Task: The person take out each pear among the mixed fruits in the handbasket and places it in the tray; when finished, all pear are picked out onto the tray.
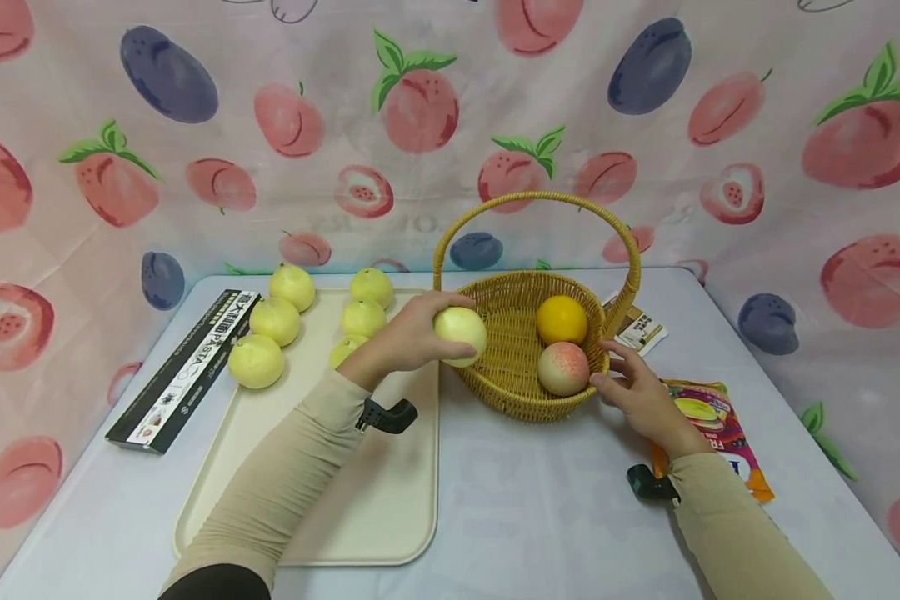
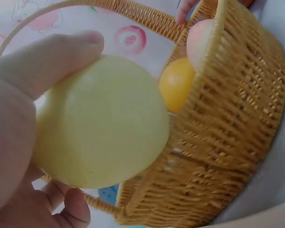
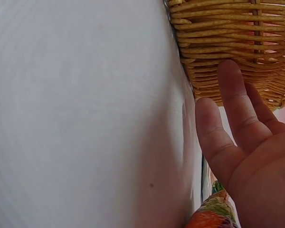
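Note:
My left hand (image 1: 412, 333) grips a pale yellow-green round fruit (image 1: 461, 336) at the left rim of the wicker basket (image 1: 506, 403). In the left wrist view the fruit (image 2: 104, 123) sits between thumb and fingers and overlaps the basket's side. An orange (image 1: 562, 320) and a pink-and-cream peach (image 1: 563, 369) lie in the basket's right half. At its right rim, my right hand (image 1: 645, 404) holds the basket, thumb and index finger over the edge. The right wrist view shows other fingers (image 3: 242, 114) extended along the outer wicker.
A cream tray (image 1: 367, 508) bears several more pale yellow-green fruits (image 1: 257, 361). A long black-and-white box (image 1: 187, 367) lies along its left side. Right of the basket are a colourful packet (image 1: 708, 417) and a small brown-and-white packet (image 1: 641, 331). The basket's tall handle (image 1: 536, 197) arches overhead.

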A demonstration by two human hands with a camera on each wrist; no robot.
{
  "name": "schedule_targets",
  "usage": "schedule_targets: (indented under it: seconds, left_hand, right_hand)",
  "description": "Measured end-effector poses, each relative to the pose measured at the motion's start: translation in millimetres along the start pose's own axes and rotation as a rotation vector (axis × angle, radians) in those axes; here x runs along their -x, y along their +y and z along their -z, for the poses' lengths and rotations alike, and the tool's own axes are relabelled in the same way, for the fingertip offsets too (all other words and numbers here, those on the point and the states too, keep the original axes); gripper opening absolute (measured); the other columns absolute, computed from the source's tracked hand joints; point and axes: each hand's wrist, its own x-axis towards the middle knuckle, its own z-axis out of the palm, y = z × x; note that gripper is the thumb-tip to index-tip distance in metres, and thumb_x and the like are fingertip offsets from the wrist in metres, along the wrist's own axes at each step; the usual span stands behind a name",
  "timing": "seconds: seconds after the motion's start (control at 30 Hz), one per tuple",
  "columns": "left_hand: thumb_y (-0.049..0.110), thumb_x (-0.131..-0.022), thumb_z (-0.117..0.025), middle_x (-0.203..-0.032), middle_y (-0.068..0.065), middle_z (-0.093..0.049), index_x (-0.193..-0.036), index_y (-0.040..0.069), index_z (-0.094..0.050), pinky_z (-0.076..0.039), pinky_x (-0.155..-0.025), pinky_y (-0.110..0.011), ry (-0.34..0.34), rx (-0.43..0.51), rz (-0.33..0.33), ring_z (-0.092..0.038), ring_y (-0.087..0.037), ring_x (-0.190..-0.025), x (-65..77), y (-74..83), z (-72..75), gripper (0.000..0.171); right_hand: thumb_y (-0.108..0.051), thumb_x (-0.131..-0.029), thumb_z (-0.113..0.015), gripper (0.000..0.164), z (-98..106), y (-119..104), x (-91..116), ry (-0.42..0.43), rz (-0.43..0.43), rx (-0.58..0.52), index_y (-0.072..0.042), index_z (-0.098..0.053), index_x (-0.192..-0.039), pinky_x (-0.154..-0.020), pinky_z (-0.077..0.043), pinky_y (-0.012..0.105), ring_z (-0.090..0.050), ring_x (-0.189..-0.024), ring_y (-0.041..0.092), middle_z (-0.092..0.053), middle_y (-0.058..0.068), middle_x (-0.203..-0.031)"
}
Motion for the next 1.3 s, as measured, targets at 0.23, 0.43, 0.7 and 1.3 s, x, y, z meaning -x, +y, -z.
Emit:
schedule_targets:
  seconds: [0.23, 0.43, 0.7, 1.3]
  left_hand:
    - [0.026, -0.08, -0.084, -0.144, -0.01, -0.047, -0.145, 0.014, -0.05, -0.052, -0.085, -0.041, 0.013, 0.058, -0.001, -0.054, -0.027, -0.112, 1.7, -3.3, -6.6, 0.075]
    - [0.03, -0.079, -0.084, -0.143, -0.01, -0.046, -0.146, 0.016, -0.041, -0.053, -0.084, -0.043, 0.006, 0.13, 0.06, -0.057, -0.028, -0.109, 4.7, -3.0, -15.6, 0.081]
    - [0.028, -0.082, -0.082, -0.141, -0.012, -0.048, -0.148, 0.021, -0.041, -0.053, -0.083, -0.045, 0.022, 0.118, 0.041, -0.059, -0.029, -0.107, 7.9, -2.4, -22.3, 0.078]
    - [0.023, -0.087, -0.072, -0.14, -0.015, -0.045, -0.15, 0.012, -0.035, -0.052, -0.084, -0.045, 0.011, 0.117, -0.041, -0.058, -0.03, -0.107, 16.0, -3.8, -27.1, 0.073]
  right_hand:
    - [-0.031, -0.106, -0.054, 0.065, 0, 0, 0, 0.0, 0.008, 0.006, -0.01, -0.021, -0.158, -0.087, -0.053, 0.031, -0.053, -0.12, 0.048, -0.034, 0.035, -0.148]
    - [-0.031, -0.105, -0.054, 0.066, -2, 1, 0, -0.002, -0.005, -0.009, -0.011, -0.021, -0.159, -0.091, -0.053, 0.043, -0.052, -0.121, 0.049, -0.033, 0.035, -0.149]
    - [-0.032, -0.105, -0.054, 0.066, -2, 2, -1, -0.001, 0.02, -0.005, -0.01, -0.022, -0.158, -0.085, -0.053, 0.028, -0.054, -0.118, 0.047, -0.034, 0.035, -0.147]
    - [-0.034, -0.105, -0.054, 0.067, 0, 1, 0, -0.001, 0.001, 0.004, -0.012, -0.021, -0.159, -0.088, -0.053, 0.034, -0.053, -0.12, 0.049, -0.032, 0.035, -0.149]
